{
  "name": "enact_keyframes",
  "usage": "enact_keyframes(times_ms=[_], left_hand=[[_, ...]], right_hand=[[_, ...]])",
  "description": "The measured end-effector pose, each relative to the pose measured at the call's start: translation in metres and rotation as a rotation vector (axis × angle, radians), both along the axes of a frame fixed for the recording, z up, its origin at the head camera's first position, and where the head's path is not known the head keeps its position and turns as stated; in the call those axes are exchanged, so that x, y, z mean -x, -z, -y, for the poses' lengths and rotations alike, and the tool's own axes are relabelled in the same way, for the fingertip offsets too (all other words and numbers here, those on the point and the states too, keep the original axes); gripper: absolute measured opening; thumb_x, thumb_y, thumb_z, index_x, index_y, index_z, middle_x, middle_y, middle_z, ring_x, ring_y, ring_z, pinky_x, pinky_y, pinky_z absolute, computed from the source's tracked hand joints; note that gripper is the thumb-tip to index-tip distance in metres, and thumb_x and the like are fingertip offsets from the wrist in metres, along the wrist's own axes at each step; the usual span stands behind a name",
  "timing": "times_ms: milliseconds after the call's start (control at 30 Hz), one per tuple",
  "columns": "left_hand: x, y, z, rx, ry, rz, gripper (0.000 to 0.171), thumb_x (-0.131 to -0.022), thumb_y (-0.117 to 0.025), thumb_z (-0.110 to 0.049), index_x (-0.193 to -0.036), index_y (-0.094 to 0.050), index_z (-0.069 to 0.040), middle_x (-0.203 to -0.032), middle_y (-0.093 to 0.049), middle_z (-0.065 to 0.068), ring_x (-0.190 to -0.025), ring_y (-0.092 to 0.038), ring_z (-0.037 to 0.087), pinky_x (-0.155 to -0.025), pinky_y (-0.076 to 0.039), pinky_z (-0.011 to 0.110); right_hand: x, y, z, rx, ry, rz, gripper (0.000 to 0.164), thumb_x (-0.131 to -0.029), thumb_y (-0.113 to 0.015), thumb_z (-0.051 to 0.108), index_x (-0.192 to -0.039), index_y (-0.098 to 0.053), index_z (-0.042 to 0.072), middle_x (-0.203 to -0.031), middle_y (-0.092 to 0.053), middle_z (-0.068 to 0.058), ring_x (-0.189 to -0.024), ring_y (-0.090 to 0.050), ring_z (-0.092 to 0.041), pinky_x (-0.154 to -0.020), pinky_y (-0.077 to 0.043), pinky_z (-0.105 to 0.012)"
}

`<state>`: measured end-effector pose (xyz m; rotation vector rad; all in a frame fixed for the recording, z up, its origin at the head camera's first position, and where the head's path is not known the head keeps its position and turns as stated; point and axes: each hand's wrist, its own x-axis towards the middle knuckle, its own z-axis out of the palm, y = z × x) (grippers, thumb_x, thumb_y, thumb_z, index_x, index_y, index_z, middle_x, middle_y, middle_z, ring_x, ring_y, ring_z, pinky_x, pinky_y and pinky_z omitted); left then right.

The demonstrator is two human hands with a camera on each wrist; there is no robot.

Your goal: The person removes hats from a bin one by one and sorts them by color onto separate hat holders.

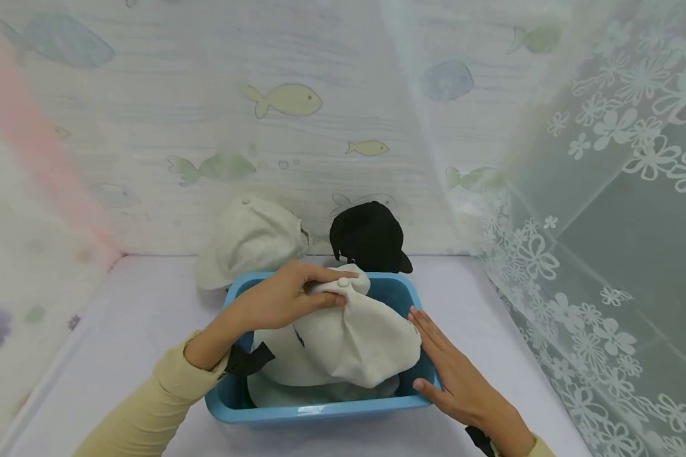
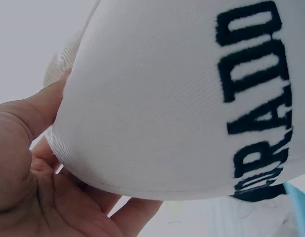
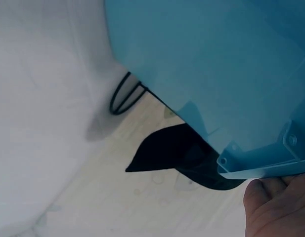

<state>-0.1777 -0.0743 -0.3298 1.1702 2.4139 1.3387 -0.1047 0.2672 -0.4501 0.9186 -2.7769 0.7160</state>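
A white baseball cap [image 1: 360,336] with dark raised lettering is over the blue plastic bin [image 1: 320,414], in the middle of the head view. My left hand [image 1: 286,295] pinches its crown by the top button, thumb on the near side. In the left wrist view, the cap [image 2: 142,108] fills most of the picture, with its letters at the right. Beneath it in the bin lies more pale grey-green fabric [image 1: 320,395], mostly hidden. My right hand [image 1: 457,368] rests along the bin's right rim with straight fingers. In the right wrist view, its fingers touch the rim from outside.
Behind the bin, an off-white cap [image 1: 257,235] sits at the left and a black cap [image 1: 368,235] at the right. Black wire loops [image 3: 125,96] show beside the bin. Fish-patterned sheer curtain [image 1: 320,127] hangs behind the white-covered table [image 1: 120,330].
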Motion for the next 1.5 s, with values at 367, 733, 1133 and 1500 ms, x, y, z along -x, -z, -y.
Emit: enact_keyframes(times_ms=[367,733,1133,1500], left_hand=[[0.001,-0.036,0.019,-0.026,-0.076,-0.090,0.046,-0.094,-0.074,-0.014,-0.139,-0.064,-0.014,-0.073,-0.065,-0.005,-0.065,-0.043,0.009,-0.061,-0.037,0.022],[0.004,-0.075,0.046,-0.088,-0.122,-0.139,0.039,-0.098,-0.069,-0.014,-0.137,-0.066,-0.018,-0.140,-0.063,-0.005,-0.124,-0.062,0.011,-0.092,-0.054,0.024],[0.038,-0.083,0.072,-0.146,-0.365,-0.322,0.040,-0.101,-0.066,-0.014,-0.139,-0.064,-0.021,-0.123,-0.072,0.007,-0.101,-0.066,0.002,-0.080,-0.052,0.017],[0.098,-0.044,0.099,-0.127,-0.394,-0.255,0.038,-0.101,-0.065,-0.016,-0.140,-0.065,-0.019,-0.126,-0.071,0.008,-0.100,-0.064,0.001,-0.081,-0.051,0.016]], right_hand=[[0.000,-0.002,0.001,0.007,-0.001,0.032,0.082,-0.103,-0.047,0.057,-0.165,-0.011,0.018,-0.172,-0.007,-0.004,-0.159,-0.008,-0.021,-0.122,-0.005,-0.020],[0.003,0.001,-0.001,0.030,-0.062,-0.004,0.080,-0.105,-0.047,0.051,-0.164,-0.015,0.007,-0.170,-0.014,-0.014,-0.158,-0.008,-0.024,-0.123,0.000,-0.015],[0.002,0.001,0.001,0.041,-0.059,0.006,0.081,-0.103,-0.055,0.042,-0.163,-0.015,0.007,-0.170,-0.015,-0.017,-0.159,-0.008,-0.024,-0.123,0.000,-0.015],[0.002,0.001,0.000,0.044,-0.057,0.018,0.081,-0.102,-0.056,0.041,-0.163,-0.016,0.006,-0.170,-0.016,-0.016,-0.158,-0.008,-0.025,-0.122,-0.001,-0.014]])
